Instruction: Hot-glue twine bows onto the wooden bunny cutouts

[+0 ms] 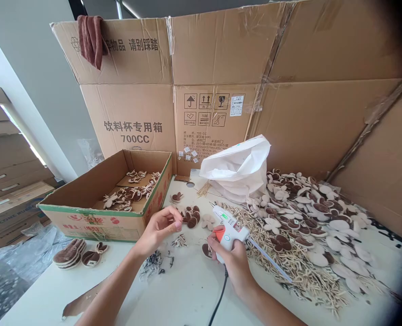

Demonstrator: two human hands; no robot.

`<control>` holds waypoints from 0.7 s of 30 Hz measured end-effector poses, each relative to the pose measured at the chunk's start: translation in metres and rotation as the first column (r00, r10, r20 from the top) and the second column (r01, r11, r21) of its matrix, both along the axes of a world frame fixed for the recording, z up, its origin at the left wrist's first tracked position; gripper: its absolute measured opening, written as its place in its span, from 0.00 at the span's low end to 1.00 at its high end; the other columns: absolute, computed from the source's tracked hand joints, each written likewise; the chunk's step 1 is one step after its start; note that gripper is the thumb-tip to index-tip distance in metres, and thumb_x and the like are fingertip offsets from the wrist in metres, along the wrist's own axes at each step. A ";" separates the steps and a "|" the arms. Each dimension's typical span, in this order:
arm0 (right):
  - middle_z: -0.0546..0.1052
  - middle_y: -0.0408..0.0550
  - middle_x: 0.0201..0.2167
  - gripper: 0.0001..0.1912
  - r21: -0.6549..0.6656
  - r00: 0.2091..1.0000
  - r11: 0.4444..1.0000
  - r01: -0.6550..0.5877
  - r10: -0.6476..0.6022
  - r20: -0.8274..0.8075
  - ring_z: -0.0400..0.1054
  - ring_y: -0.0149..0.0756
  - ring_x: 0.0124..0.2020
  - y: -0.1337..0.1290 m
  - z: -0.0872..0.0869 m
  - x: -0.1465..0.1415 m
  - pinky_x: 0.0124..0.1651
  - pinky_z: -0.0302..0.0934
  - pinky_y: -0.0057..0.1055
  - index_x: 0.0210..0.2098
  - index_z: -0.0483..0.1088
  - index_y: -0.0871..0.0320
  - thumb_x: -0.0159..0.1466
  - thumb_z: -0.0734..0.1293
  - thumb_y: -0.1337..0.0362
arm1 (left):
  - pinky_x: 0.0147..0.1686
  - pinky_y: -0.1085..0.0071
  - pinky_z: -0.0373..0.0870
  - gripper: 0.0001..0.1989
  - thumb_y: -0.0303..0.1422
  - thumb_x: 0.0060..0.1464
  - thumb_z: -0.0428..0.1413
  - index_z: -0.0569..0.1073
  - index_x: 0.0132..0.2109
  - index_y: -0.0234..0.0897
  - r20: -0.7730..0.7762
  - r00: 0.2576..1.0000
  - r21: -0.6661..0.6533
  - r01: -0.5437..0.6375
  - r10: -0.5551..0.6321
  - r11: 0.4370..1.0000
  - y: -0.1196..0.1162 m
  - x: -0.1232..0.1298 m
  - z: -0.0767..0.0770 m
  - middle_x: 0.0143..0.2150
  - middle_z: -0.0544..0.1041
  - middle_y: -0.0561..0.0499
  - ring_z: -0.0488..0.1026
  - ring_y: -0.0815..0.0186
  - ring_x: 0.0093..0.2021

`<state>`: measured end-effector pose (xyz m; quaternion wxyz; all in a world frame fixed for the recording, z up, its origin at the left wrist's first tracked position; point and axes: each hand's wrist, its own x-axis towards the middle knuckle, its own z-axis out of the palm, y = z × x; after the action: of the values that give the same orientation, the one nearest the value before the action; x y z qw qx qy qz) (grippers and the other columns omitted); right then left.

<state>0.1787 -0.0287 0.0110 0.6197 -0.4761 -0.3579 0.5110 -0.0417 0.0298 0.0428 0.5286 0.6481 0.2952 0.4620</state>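
My right hand (233, 260) is wrapped round a white and orange glue gun (228, 231), its nozzle pointing up and left. A clear glue stick (270, 260) sticks out of the gun's back. Beside my right fingertips is a small brown plush piece (206, 250), partly hidden. My left hand (162, 226) hovers over the table, thumb and fingers curled close together; anything between them is too small to make out. Just past its fingertips lie brown plush pieces (191, 217) and a pale flower-shaped piece (207, 222). Short cord bits (179, 241) lie below it.
An open carton (92, 222) at left holds several finished-looking plush pieces. At right spread heaps of cut cords (289, 267) and plush shapes (309, 203), beside a white bag (236, 172). Tall cardboard walls (217, 54) enclose the back. A black cable (218, 301) trails toward me.
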 end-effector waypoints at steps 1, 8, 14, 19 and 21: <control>0.76 0.42 0.29 0.24 -0.001 1.000 1.000 -0.002 0.002 0.003 0.63 0.32 0.19 0.000 0.000 0.000 0.22 0.54 0.31 0.42 0.70 0.54 0.51 0.79 0.54 | 0.33 0.72 0.57 0.11 0.40 0.60 0.60 0.73 0.39 0.36 0.027 0.999 0.015 0.020 -0.021 1.000 0.000 -0.001 0.000 0.35 0.70 0.50 0.63 0.66 0.34; 0.76 0.43 0.28 0.24 0.010 1.000 1.000 -0.008 0.008 0.005 0.62 0.32 0.19 0.001 -0.001 0.000 0.21 0.55 0.31 0.42 0.70 0.55 0.51 0.79 0.54 | 0.33 0.71 0.56 0.11 0.38 0.62 0.56 0.73 0.34 0.35 -0.036 0.999 -0.038 -0.002 0.001 0.999 0.000 0.007 -0.007 0.33 0.70 0.51 0.62 0.67 0.32; 0.76 0.42 0.28 0.24 -0.004 0.999 0.999 -0.040 0.040 -0.018 0.62 0.31 0.20 -0.001 0.002 0.000 0.22 0.54 0.30 0.42 0.70 0.54 0.52 0.79 0.54 | 0.33 0.72 0.60 0.09 0.35 0.60 0.61 0.74 0.46 0.37 -0.164 0.982 -0.080 0.084 -0.096 0.993 -0.012 0.031 -0.018 0.39 0.77 0.50 0.62 0.70 0.30; 0.77 0.44 0.30 0.24 -0.037 0.999 0.998 -0.053 0.053 -0.013 0.63 0.31 0.20 -0.003 0.007 0.000 0.24 0.54 0.31 0.43 0.71 0.55 0.52 0.79 0.54 | 0.29 0.73 0.56 0.11 0.35 0.59 0.62 0.77 0.48 0.38 -0.253 0.962 -0.015 0.101 -0.101 0.995 -0.021 0.043 -0.019 0.41 0.81 0.49 0.59 0.71 0.28; 0.78 0.44 0.31 0.24 -0.055 0.999 0.997 -0.051 0.051 -0.010 0.63 0.32 0.20 -0.003 0.007 0.001 0.24 0.55 0.31 0.43 0.72 0.55 0.51 0.80 0.54 | 0.28 0.73 0.55 0.11 0.38 0.60 0.62 0.79 0.47 0.38 -0.253 0.966 -0.004 0.059 -0.058 0.998 -0.022 0.046 -0.021 0.40 0.81 0.49 0.60 0.71 0.27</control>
<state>0.1792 -0.0321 0.0182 0.5946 -0.4816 -0.3532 0.5383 0.0040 0.0082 0.0216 0.4989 0.7111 0.3404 0.3601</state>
